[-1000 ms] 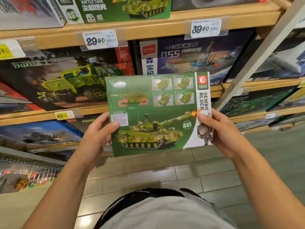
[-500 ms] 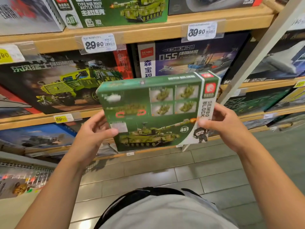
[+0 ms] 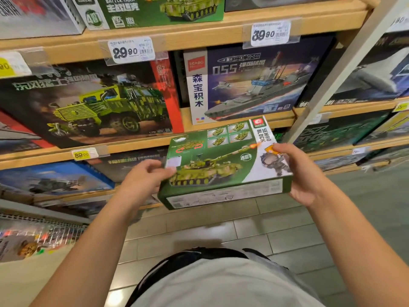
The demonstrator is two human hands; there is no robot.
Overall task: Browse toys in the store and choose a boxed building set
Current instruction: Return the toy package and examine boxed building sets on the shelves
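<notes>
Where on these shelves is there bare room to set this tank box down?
One bare patch: shelf board below the warship box, just behind the held tank box. Elsewhere boxes crowd edge to edge, like the truck box. Both hands, left hand and right hand, grip it.

Held tank box point(image 3: 223, 167): "SEMBO BLOCK". Ship box point(image 3: 247, 83): "SEMBO", "055". Shelf tags: "29.90" point(image 3: 131, 50), "39.90" point(image 3: 270, 33), yellow "89.00" point(image 3: 84, 154).

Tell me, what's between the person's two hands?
In the head view, the green tank box lies between them: the left hand grips its left edge and the right hand grips its right edge.
</notes>
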